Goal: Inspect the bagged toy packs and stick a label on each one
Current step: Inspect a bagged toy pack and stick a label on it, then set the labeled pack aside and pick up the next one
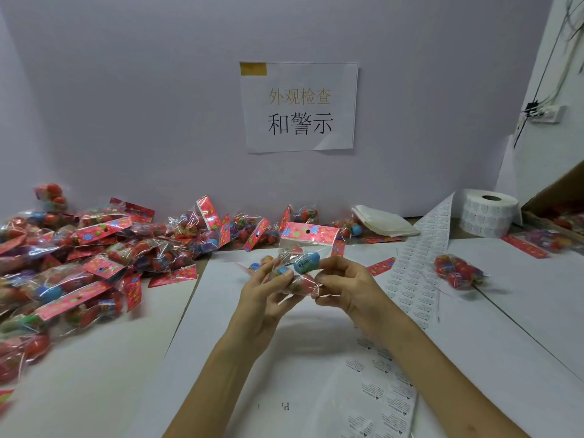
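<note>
I hold one clear toy pack (pixel 303 248) with a pink flowered header card upright above the middle of the table. My left hand (pixel 262 289) grips its lower left side, and my right hand (pixel 344 286) pinches its lower right corner. Blue and red egg-shaped toys show through the plastic. A strip of white labels (pixel 414 279) runs from the label roll (pixel 488 213) at the back right down past my right forearm. A large heap of bagged packs (pixel 79 257) lies to the left.
One pack (pixel 458 273) lies alone to the right of the label strip. A cardboard box (pixel 556 210) with more packs stands at the far right. Folded white sheets (pixel 382 221) lie beside the roll. A paper sign (pixel 300 105) hangs on the back wall.
</note>
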Demonstrator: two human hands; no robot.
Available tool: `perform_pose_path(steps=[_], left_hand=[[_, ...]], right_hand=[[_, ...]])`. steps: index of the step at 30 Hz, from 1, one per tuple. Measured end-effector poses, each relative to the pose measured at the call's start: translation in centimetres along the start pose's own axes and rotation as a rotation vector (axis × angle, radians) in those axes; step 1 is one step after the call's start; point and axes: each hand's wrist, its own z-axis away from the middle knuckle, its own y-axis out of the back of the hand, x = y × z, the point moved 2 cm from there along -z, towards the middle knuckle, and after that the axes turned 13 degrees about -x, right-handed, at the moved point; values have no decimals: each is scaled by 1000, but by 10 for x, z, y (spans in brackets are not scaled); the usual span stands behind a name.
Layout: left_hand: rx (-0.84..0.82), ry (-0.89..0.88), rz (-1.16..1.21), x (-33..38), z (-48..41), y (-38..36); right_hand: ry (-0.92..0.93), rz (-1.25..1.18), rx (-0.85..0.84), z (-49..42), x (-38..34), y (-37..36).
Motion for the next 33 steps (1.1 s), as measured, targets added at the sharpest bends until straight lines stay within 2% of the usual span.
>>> perform_pose_path(steps=[5, 9, 11, 14, 17, 20, 23, 26, 29, 33], left_hand=[[58, -27, -69, 3, 0, 1], [145, -94, -367, 0, -1, -2], [199, -146, -513, -2, -1, -2], [222, -304, -789, -1, 1, -3], [162, -458, -998, -3, 3, -10], [104, -443, -1074, -4, 2, -11], [40, -305, -995, 0, 3, -11], [34, -175, -719, 3, 6, -12], [75, -13, -504, 4, 4, -9], [20, 132, -258, 3, 6, -9]], right_hand=[[-26, 51, 64, -3, -1, 3], [23, -10, 194, -3, -7, 13], [-9, -44, 264, -3, -9, 21], [-170, -104, 189, 0, -7, 24], [-277, -136, 68, 2, -5, 22], [-270, -198, 75, 1, -5, 20], [-131, -216, 152, -1, -5, 24], [-31, -178, 177, -1, -5, 29], [-12, -81, 176, 1, -8, 29], [-18, 44, 121, 1, -9, 26]])
